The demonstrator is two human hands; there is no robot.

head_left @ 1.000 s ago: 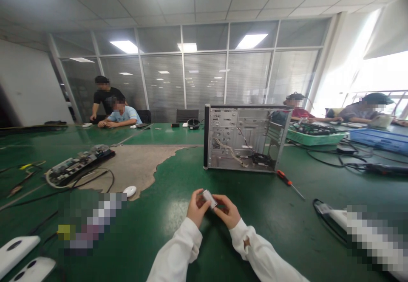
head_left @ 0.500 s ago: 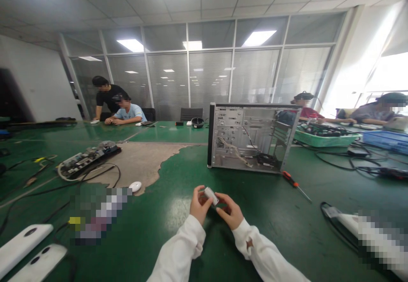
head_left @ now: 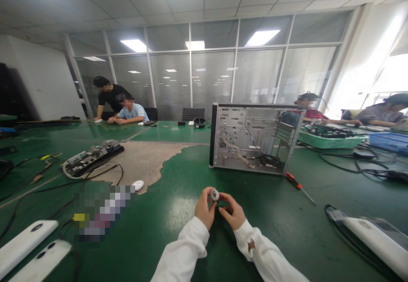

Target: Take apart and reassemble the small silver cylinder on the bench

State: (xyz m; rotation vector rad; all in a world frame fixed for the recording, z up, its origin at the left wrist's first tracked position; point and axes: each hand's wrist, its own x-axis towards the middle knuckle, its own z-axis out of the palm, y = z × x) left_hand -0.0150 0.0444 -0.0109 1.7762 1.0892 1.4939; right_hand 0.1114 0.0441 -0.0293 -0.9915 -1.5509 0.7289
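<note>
Above the green table, a small pale cylindrical part [head_left: 214, 195] is held with its round end facing me; a small dark mark shows on that end, and its exact kind I cannot make out. My left hand [head_left: 204, 207] pinches it from the left, thumb below and fingers behind. From the right, my right hand [head_left: 234, 212] has its fingertips at the part's edge, its thumb a little lower. Beyond my hands, an open computer case [head_left: 255, 139] stands on the table, with loose cables and a dark fan-like part inside.
An orange-handled screwdriver [head_left: 299, 186] lies right of the case. Long white devices [head_left: 376, 237] lie at right and left front. A circuit assembly [head_left: 94, 156] with cables is at left. Green [head_left: 333, 139] and blue baskets [head_left: 389, 142] stand at right. Several people sit or stand around the table.
The cylindrical part has turned from side-on to end-on toward me in my hands. The view has shifted slightly, so the surroundings sit a little farther right.
</note>
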